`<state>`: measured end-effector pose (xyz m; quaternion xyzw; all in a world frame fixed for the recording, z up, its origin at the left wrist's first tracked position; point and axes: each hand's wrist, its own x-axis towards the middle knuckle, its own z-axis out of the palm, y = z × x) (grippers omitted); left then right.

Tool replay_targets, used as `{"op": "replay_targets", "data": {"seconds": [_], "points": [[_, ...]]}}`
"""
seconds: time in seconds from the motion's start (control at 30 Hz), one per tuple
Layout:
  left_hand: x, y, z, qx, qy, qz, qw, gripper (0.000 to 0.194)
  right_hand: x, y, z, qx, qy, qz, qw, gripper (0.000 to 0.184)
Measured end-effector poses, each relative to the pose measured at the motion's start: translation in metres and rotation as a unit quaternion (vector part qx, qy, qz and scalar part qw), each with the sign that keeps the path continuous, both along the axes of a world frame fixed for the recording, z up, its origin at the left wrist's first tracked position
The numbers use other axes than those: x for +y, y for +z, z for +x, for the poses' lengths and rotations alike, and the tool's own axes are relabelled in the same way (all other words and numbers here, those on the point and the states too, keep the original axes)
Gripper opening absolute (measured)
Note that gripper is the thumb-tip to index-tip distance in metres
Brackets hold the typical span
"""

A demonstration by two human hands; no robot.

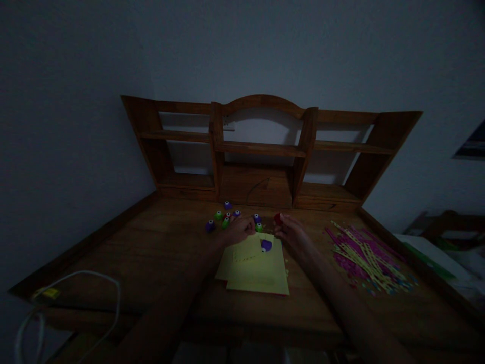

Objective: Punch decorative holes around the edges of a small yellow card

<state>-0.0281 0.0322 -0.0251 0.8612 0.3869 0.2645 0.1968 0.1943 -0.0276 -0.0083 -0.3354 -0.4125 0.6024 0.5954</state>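
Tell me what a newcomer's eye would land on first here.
Probably the yellow paper mid-desk, the brightest patch in a dim scene, with a purple piece lying on it. Next, the pink and yellow strips heaped on the desk's right side. Then the red piece in the right hand, just beyond the paper's far right corner.

Nothing legible on my feed. Paper (257, 278) just beside the left hand (241, 229): row of small dark marks (247, 259), too tiny for me to make out.
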Motion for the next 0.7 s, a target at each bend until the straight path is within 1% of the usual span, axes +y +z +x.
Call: {"op": "replay_targets", "data": {"seconds": [0.07,0.13,0.23,0.33,0.43,0.6,0.67,0.7], "points": [[0.001,-0.001,0.000,-0.007,-0.016,-0.003,1.000,0.008,0.000,-0.002,-0.005,-0.049,-0.020,0.033,0.998,0.026],[0.003,-0.001,0.001,-0.019,-0.027,-0.005,0.999,0.009,-0.003,-0.003,-0.010,-0.099,-0.034,0.085,0.991,0.025],[0.004,-0.002,0.001,-0.030,-0.031,-0.014,0.999,0.009,-0.012,0.001,-0.015,-0.182,-0.025,0.146,0.972,0.022],[0.007,-0.003,0.000,-0.036,-0.030,-0.026,0.999,0.010,-0.019,0.006,-0.017,-0.260,-0.007,0.179,0.949,0.022],[0.009,-0.005,-0.001,-0.056,-0.033,-0.042,0.997,0.010,-0.022,0.008,-0.017,-0.297,0.000,0.189,0.936,0.023],[0.009,-0.004,0.003,-0.066,-0.042,-0.064,0.995,0.010,-0.021,0.006,-0.019,-0.298,0.046,0.183,0.936,0.028],[0.006,0.001,0.006,-0.066,-0.019,-0.046,0.997,0.014,-0.021,0.005,-0.020,-0.291,0.045,0.178,0.939,0.029],[0.003,0.005,0.008,-0.073,0.012,-0.018,0.997,0.017,-0.020,0.005,-0.020,-0.287,0.038,0.176,0.941,0.029]]}}
